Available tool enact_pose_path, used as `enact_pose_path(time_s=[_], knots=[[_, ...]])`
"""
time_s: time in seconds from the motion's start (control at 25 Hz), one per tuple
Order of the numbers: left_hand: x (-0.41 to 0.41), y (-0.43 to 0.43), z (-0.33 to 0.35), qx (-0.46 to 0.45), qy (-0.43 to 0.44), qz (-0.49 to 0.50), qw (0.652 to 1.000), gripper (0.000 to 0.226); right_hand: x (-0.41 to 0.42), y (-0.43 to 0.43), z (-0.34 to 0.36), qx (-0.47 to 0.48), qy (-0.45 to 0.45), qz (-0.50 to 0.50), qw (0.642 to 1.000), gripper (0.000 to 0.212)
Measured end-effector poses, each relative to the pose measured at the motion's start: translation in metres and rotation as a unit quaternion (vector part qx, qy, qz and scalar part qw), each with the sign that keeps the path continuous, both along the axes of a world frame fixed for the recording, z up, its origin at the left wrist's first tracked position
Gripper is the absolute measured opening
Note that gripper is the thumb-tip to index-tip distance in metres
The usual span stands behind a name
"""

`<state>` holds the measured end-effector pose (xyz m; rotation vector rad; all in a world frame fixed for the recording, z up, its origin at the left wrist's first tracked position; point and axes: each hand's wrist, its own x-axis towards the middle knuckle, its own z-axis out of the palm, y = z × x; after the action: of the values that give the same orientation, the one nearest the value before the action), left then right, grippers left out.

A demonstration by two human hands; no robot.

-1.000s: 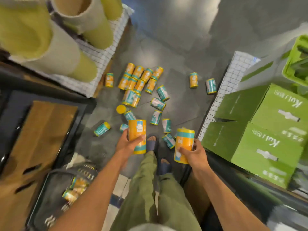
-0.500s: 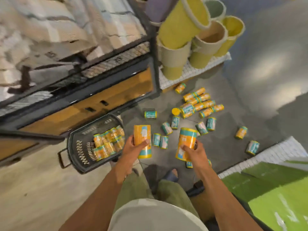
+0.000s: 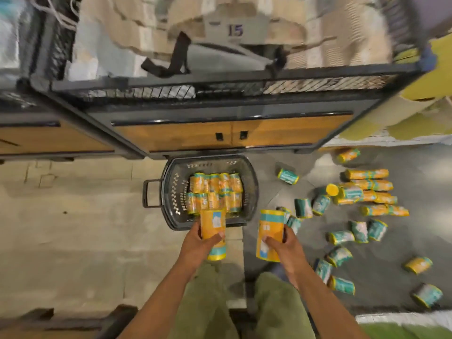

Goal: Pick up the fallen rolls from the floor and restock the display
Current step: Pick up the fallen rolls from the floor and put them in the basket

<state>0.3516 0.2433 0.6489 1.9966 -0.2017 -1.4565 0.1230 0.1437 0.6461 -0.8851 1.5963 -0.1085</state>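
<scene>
My left hand (image 3: 199, 243) grips an orange and teal roll (image 3: 213, 231) just above the near rim of a black basket (image 3: 168, 192) on the floor. Several like rolls (image 3: 215, 192) lie packed inside the basket. My right hand (image 3: 281, 245) grips a second orange roll (image 3: 269, 233) to the right of the basket. Several fallen rolls (image 3: 362, 192) lie scattered on the dark floor at the right.
A display unit with a wire bin and wooden doors (image 3: 232, 133) stands right behind the basket. A bag marked 15 (image 3: 234, 30) lies in the bin. Yellow rolled goods (image 3: 415, 113) stand at the far right. My legs in green trousers fill the bottom.
My view has swung left, so the basket and the display unit now sit straight ahead. Both hands still hold their rolls, and the left one has come over the basket's rim.
</scene>
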Motion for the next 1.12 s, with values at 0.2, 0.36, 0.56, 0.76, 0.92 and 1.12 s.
enact_pose_path(time_s=[0.2,0.36,0.56,0.76,0.92,1.12], knots=[[0.06,-0.016,-0.121,0.044,0.026,0.048,0.998,0.043,0.089,-0.027,-0.101,0.02,0.028,0.071,0.997,0.038],[0.085,-0.047,-0.244,0.049,0.009,0.053,0.997,0.041,0.131,-0.059,-0.235,0.03,0.059,0.113,0.991,0.036],[0.112,-0.067,-0.404,0.076,-0.027,0.087,0.993,0.05,0.159,-0.085,-0.415,0.047,0.07,0.172,0.982,0.035],[0.123,-0.072,-0.506,0.113,-0.078,0.037,0.99,0.053,0.184,-0.093,-0.547,0.061,0.103,0.245,0.962,0.062],[0.126,-0.068,-0.556,0.111,-0.074,0.017,0.991,0.055,0.2,-0.075,-0.607,0.014,0.169,0.267,0.949,0.08],[0.132,-0.063,-0.573,0.109,-0.081,0.024,0.99,0.061,0.21,-0.054,-0.613,-0.081,0.229,0.298,0.923,0.082]])
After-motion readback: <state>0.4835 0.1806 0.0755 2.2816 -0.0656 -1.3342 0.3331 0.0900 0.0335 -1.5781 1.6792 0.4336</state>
